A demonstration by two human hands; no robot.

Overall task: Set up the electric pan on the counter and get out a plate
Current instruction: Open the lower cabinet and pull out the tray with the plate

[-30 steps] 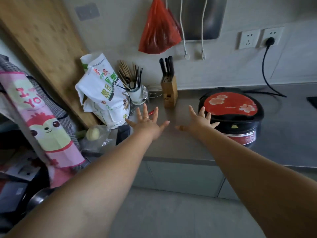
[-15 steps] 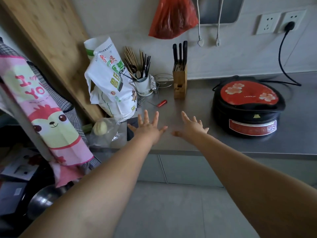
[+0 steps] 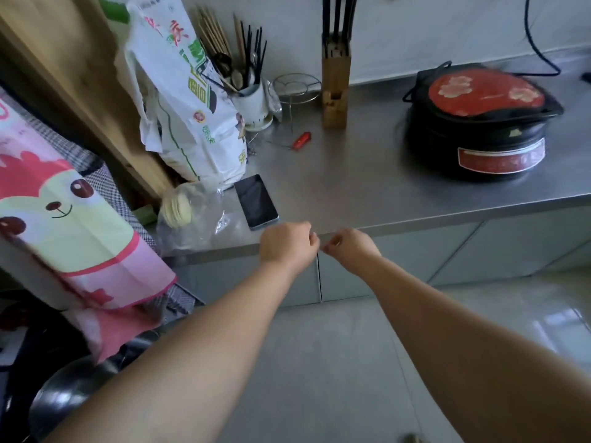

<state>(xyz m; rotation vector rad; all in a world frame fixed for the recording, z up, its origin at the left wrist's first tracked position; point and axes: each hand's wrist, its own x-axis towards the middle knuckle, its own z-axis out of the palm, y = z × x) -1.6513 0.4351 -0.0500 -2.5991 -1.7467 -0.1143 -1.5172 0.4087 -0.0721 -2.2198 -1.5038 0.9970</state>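
Note:
The black electric pan (image 3: pixel 479 123) with a red flowered lid stands shut on the steel counter (image 3: pixel 367 174) at the right, its cord running up the wall. No plate is in view. My left hand (image 3: pixel 287 246) and my right hand (image 3: pixel 350 249) sit side by side just under the counter's front lip. Their fingers curl over the top edges of the left cabinet door (image 3: pixel 243 279) and the right cabinet door (image 3: pixel 415 254), on either side of the seam between them. The fingertips are hidden. Both doors look shut.
A phone (image 3: pixel 256 201) lies near the counter edge beside a plastic bag of round dough pieces (image 3: pixel 188 212). Behind them stand a flour bag (image 3: pixel 188 107), a utensil cup (image 3: pixel 251 100), a wire rack (image 3: pixel 297 87) and a knife block (image 3: pixel 334 87). An apron (image 3: pixel 64 219) hangs at the left.
Both hands dropped from over the counter with spread fingers to the cabinet doors' top edge and curled their fingers. The camera tilted down and moved closer.

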